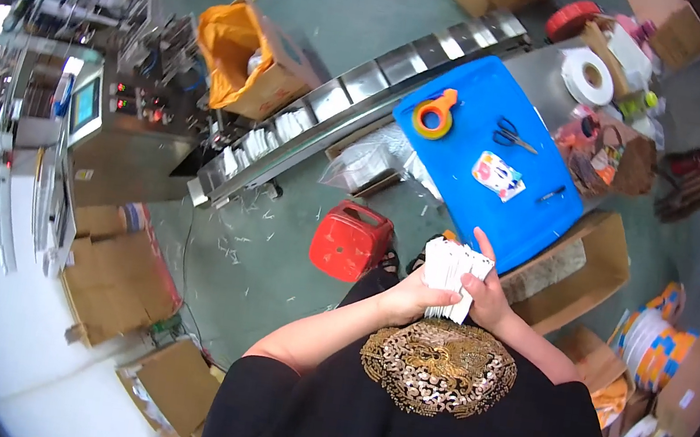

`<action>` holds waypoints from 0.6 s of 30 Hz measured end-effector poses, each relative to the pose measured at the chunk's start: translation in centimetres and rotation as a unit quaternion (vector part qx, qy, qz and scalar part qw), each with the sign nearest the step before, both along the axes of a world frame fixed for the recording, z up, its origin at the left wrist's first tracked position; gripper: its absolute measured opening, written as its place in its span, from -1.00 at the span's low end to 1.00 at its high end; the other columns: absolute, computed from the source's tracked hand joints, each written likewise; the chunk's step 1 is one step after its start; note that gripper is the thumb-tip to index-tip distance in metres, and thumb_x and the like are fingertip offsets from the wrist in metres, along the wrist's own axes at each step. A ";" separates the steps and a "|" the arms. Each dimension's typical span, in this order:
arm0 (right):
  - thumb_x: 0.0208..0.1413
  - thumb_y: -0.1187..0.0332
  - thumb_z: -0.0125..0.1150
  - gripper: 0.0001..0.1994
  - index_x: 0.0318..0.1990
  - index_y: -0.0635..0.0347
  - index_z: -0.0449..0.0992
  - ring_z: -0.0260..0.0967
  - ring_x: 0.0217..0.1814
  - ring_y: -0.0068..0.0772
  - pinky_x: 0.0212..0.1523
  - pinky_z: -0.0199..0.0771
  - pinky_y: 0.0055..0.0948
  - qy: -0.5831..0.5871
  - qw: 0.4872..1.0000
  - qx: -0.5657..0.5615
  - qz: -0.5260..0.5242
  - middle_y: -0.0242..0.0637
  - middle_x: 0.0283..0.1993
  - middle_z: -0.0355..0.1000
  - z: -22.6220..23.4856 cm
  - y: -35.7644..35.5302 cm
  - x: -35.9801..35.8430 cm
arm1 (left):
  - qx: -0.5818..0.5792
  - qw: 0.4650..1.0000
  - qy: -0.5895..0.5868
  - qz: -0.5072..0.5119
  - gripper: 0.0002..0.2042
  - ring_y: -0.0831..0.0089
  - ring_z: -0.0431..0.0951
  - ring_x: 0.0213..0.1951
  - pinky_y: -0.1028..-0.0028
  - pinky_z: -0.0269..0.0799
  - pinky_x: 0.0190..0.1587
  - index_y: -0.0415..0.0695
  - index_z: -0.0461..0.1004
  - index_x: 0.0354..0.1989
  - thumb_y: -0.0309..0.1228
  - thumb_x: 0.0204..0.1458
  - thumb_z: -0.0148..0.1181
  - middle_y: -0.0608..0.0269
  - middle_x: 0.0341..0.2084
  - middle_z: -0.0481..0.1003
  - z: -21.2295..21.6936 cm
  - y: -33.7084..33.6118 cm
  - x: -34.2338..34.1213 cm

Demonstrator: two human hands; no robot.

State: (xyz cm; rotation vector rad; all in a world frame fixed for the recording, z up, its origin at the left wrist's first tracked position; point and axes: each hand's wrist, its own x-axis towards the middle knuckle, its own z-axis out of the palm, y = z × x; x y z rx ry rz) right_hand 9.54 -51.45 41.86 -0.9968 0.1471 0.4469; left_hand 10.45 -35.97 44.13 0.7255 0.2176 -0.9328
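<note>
A stack of small white packets [447,271] is held up in front of my body, gripped from both sides. My left hand [415,296] wraps the stack's left side, its thumb lying across the lower front. On the other side my right hand [488,294] presses its thumb against the packets, with one finger pointing up past them. Just beyond my hands lies a blue board [466,207]. On it are an orange tape dispenser [433,116], black scissors [515,136], a small patterned packet [499,176] and a dark pen-like tool [551,194].
A metal conveyor [330,103] carrying white packets runs from a machine with a screen [84,106]. A red stool [351,241] stands left of my hands. An open cardboard box [609,262] sits at right, and an orange-lined box [274,89] stands behind the conveyor. Paper scraps litter the floor.
</note>
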 end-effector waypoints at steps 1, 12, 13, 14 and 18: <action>-0.05 0.36 0.04 -0.25 0.23 0.21 -0.29 0.12 0.09 -0.38 0.11 0.07 -0.38 -0.002 1.000 0.002 0.014 -0.12 0.06 0.16 0.3 0.8 0.4 | 0.002 1.000 -0.002 0.014 -0.48 0.52 0.31 -0.08 0.46 0.24 -0.05 -0.16 0.17 0.03 -0.47 -0.17 0.18 0.32 -0.14 0.31 0.1 0.8 -0.2; -0.09 0.38 0.16 -0.31 0.18 0.16 -0.09 0.16 0.05 -0.39 0.05 0.17 -0.40 -0.123 0.975 -0.088 0.164 -0.16 0.02 0.19 4.0 10.9 2.7 | 0.083 0.988 -0.031 0.126 -0.35 0.45 0.32 -0.08 0.44 0.24 -0.04 -0.19 0.13 0.05 -0.42 -0.30 0.26 0.27 -0.12 0.30 1.7 9.3 -3.1; -0.10 0.39 0.16 -0.30 0.18 0.14 -0.09 0.16 0.06 -0.38 0.06 0.16 -0.40 -0.149 0.970 -0.079 0.174 -0.15 0.03 0.18 4.6 11.6 2.8 | 0.087 0.986 -0.040 0.136 -0.33 0.43 0.31 -0.06 0.43 0.23 -0.02 -0.19 0.13 0.05 -0.41 -0.32 0.27 0.26 -0.11 0.30 1.7 10.2 -3.4; -0.10 0.39 0.16 -0.30 0.18 0.14 -0.09 0.16 0.06 -0.38 0.06 0.16 -0.40 -0.148 0.971 -0.090 0.164 -0.15 0.03 0.18 5.3 12.3 2.7 | 0.076 0.983 -0.044 0.160 -0.32 0.41 0.30 -0.03 0.42 0.20 0.01 -0.20 0.12 0.06 -0.41 -0.33 0.28 0.24 -0.09 0.29 2.1 11.0 -3.6; -0.13 0.46 0.17 -0.33 0.17 0.14 -0.03 0.15 0.08 -0.41 0.07 0.15 -0.41 -0.130 0.974 -0.063 0.176 -0.18 0.04 0.19 6.6 14.2 1.0 | 0.040 0.978 -0.051 0.197 -0.27 0.36 0.26 0.03 0.39 0.14 0.07 -0.21 0.07 0.09 -0.41 -0.34 0.28 0.21 -0.04 0.26 2.5 13.2 -5.3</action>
